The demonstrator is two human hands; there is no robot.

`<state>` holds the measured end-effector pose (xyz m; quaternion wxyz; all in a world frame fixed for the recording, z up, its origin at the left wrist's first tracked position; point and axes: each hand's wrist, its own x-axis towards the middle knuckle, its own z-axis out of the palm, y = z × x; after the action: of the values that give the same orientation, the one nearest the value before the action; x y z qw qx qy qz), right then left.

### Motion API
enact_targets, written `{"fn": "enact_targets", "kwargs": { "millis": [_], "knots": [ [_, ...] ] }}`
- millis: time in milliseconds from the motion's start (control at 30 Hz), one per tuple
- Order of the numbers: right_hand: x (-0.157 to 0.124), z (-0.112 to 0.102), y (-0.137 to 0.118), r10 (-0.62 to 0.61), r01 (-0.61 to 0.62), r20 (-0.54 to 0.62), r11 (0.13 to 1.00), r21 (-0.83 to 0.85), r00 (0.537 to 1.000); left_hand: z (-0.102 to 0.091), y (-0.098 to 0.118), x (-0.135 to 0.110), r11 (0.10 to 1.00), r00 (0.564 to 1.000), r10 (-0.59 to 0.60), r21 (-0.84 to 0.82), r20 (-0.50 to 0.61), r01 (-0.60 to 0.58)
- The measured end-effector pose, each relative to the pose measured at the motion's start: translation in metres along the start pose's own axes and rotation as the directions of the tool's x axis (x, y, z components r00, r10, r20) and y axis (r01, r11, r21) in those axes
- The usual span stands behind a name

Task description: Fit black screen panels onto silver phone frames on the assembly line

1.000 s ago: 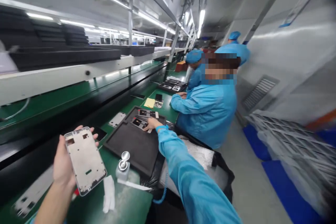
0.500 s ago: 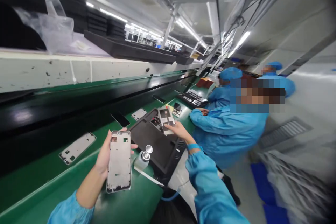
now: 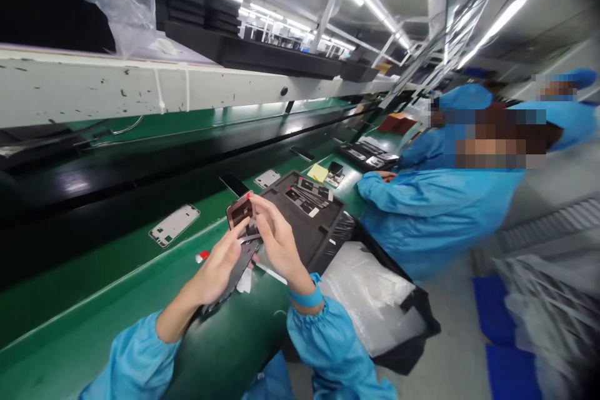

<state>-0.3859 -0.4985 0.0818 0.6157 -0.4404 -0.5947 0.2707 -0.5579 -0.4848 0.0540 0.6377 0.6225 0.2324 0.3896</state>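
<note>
My left hand (image 3: 219, 269) grips a phone frame (image 3: 234, 275) held edge-on over the green bench, its face turned away. My right hand (image 3: 276, 240) is closed on a small dark part with a copper-coloured border (image 3: 240, 211) and holds it against the top end of the frame. Both hands meet just in front of a black foam tray (image 3: 323, 228) that carries several more flat dark parts (image 3: 309, 192).
A loose phone frame (image 3: 174, 224) lies on the black conveyor belt (image 3: 117, 212) to the left, another (image 3: 267, 178) farther along. Co-workers in blue coats (image 3: 435, 212) sit close on the right. A clear plastic bag (image 3: 370, 294) lies in a black bin beside my right arm.
My right hand lifted a part from the tray and brought it to the frame. My left hand turned the frame edge-on and moved in. The view swung left and down.
</note>
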Motion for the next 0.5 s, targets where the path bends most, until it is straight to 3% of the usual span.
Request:
{"fn": "enact_targets", "kwargs": {
  "millis": [100,233,400,500],
  "knots": [
    [0.010,0.024,-0.003,-0.007,0.013,-0.138,0.999,0.042,0.990,-0.007,0.005,-0.003,0.957,0.995,0.092,0.273,0.021,-0.095],
    [0.021,0.043,-0.008,-0.042,0.059,-0.244,0.996,0.066,0.969,-0.017,0.007,-0.003,0.824,0.969,0.211,0.510,0.130,-0.248],
    [0.033,0.039,-0.011,-0.161,0.168,-0.226,0.986,0.014,0.961,-0.033,0.008,0.001,0.732,0.922,0.330,0.562,0.202,-0.385],
    [0.029,0.033,0.011,-0.170,0.176,-0.197,0.984,0.010,0.966,-0.053,0.008,0.008,0.750,0.909,0.413,0.546,0.054,-0.373]
  ]
}}
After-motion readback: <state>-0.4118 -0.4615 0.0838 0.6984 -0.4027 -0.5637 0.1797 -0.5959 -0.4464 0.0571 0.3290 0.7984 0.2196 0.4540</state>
